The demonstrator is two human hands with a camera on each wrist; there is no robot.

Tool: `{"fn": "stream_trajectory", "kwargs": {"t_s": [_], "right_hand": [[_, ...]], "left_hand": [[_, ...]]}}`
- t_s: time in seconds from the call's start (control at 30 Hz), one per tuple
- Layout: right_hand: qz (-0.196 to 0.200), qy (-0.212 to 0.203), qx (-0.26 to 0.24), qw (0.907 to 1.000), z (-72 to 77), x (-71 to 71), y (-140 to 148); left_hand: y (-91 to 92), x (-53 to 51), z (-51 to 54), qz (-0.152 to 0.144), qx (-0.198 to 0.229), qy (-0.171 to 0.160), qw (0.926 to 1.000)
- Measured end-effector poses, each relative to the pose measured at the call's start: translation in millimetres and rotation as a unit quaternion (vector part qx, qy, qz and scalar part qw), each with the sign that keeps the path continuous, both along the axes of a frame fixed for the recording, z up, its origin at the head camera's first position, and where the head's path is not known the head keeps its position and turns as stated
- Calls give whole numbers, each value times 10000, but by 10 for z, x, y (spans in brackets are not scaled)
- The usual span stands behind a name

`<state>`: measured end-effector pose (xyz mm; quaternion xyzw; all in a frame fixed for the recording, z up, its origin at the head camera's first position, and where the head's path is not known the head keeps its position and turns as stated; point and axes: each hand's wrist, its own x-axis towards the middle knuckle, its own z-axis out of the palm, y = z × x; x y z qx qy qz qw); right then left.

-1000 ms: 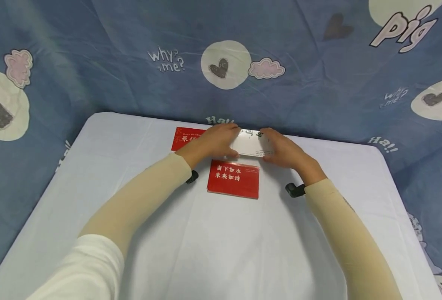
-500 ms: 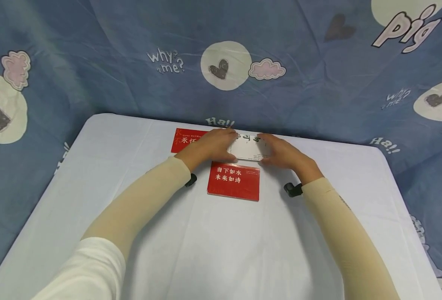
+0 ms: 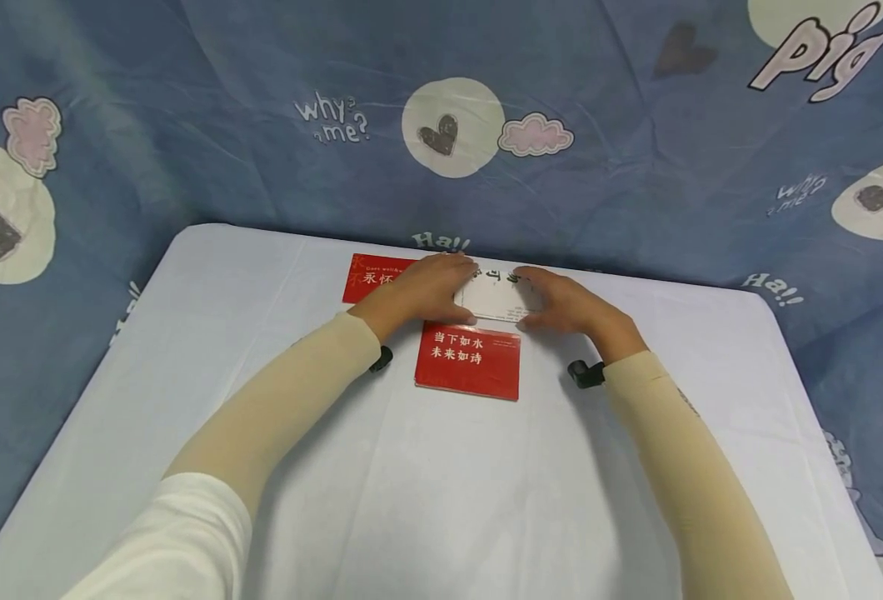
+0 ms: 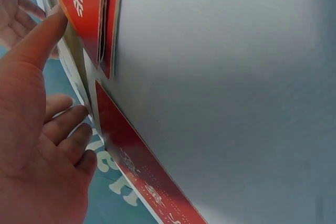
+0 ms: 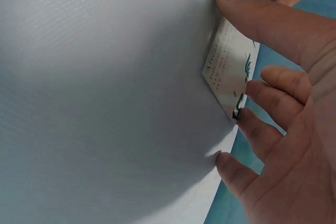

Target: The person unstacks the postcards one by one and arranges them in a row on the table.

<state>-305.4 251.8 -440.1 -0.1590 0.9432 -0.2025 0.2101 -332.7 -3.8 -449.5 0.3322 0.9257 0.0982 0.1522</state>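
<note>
A white card (image 3: 496, 298) with dark lettering lies at the table's far edge, between both hands. My left hand (image 3: 436, 287) holds its left end, thumb at the near edge and fingers at the far edge. At the right end, my right hand (image 3: 571, 302) holds it the same way; the right wrist view shows the thumb (image 5: 236, 1) against the near edge. Just in front lies a red card (image 3: 467, 362) with white characters, apparently several layers thick in the left wrist view. Another red card (image 3: 370, 275) lies left of the white one, partly hidden by my left hand.
A white cloth covers the table (image 3: 441, 500). Behind the far edge hangs a blue printed curtain (image 3: 261, 167), close to the fingertips. Dark wrist-camera mounts (image 3: 586, 375) stick out by both wrists.
The white card has come slightly down and nearer, and now lies flat beside the left red card. Both hands moved with it; over the last half second they have barely moved.
</note>
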Motion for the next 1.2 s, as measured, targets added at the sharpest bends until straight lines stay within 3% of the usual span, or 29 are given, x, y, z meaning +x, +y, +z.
{"fn": "stream_trajectory", "kwargs": {"t_s": [0.5, 0.77, 1.2], "right_hand": [[-271, 158, -259, 9992, -83, 36, 41], [-361, 211, -267, 9988, -44, 90, 33], [-157, 733, -388, 9964, 48, 199, 41]], "left_hand": [[0, 23, 19, -32, 88, 77, 9999], [15, 53, 4, -1, 181, 168, 9997], [25, 120, 17, -85, 136, 493, 9987]]}}
